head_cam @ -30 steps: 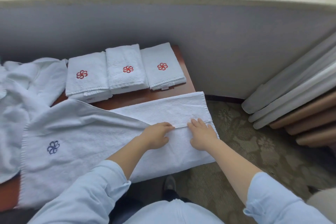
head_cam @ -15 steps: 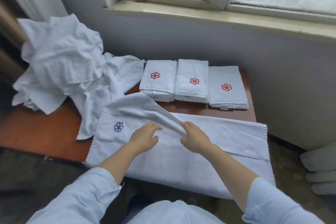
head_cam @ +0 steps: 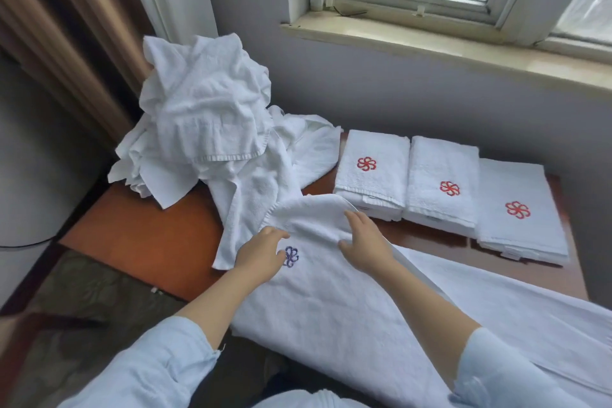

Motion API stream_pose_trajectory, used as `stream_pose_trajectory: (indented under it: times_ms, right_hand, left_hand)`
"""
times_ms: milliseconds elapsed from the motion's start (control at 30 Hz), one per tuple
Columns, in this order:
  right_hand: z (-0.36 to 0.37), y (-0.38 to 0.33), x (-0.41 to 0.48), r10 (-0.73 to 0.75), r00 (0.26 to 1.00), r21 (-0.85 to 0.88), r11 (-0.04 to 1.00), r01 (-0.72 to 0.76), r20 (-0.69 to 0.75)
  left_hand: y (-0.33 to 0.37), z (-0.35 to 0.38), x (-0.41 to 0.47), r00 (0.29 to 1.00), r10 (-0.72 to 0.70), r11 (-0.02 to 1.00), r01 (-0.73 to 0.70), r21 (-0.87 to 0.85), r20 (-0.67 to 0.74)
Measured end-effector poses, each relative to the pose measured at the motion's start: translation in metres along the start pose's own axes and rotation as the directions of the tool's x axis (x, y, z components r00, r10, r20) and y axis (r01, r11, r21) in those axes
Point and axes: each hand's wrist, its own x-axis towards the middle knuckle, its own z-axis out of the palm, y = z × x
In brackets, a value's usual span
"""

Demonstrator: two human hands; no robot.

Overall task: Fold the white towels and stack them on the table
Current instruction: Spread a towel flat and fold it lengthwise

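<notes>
Lengthwise fold in hand: left hand [head_cam: 261,255] and right hand [head_cam: 364,240], fingers spread flat, holding nothing, smooth the long white terry towel with blue emblem [head_cam: 331,301] on the reddish wooden counter [head_cam: 139,238]; next likely a crosswise fold, edges aligned.

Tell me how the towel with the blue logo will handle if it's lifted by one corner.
The towel will likely be floppy: it drapes over the table edge and bunches under the right hand. Probably not slippery, given its nubby pile. Being long, its free end may drag.
</notes>
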Motion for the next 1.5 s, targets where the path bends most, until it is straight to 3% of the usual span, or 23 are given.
stream_pose_trajectory:
  times_ms: [300, 467, 567, 800, 1000, 1267, 1500]
  right_hand:
    - [0.024, -0.022, 0.064, 0.224, 0.972, 0.003, 0.975, -0.224, -0.067]
    - [0.040, -0.034, 0.079, 0.459, 0.875, 0.042, 0.888, -0.458, -0.151]
    - [0.047, -0.036, 0.082, 0.515, 0.847, 0.086, 0.857, -0.508, -0.130]
    - [0.058, -0.043, 0.078, 0.469, 0.880, 0.372, 0.806, -0.460, 0.072]
    - [0.047, -0.056, 0.066, 0.412, 0.911, 0.621, 0.712, -0.327, 0.008]
    - [0.027, -0.080, 0.055, 0.264, 0.954, 0.736, 0.673, -0.074, -0.145]
    - [0.053, -0.093, 0.036, 0.193, 0.980, 0.753, 0.637, -0.167, 0.054]
  left_hand:
    - [-0.038, -0.015, 0.051, 1.000, -0.005, 1.000, 0.005, 0.006, 0.002]
    - [-0.048, -0.011, 0.071, 1.000, 0.008, 1.000, -0.007, -0.012, 0.025]
    - [-0.052, -0.008, 0.078, 0.999, -0.016, 0.999, 0.017, -0.045, 0.031]
    - [-0.057, -0.007, 0.084, 0.998, -0.042, 0.998, 0.044, -0.047, 0.050]
    - [-0.058, -0.018, 0.090, 0.999, -0.039, 0.993, 0.039, -0.110, 0.002]
    - [-0.057, -0.040, 0.103, 0.999, -0.041, 0.975, 0.045, -0.216, 0.023]
    - [-0.065, -0.053, 0.114, 0.999, -0.018, 0.961, 0.027, -0.275, 0.036]
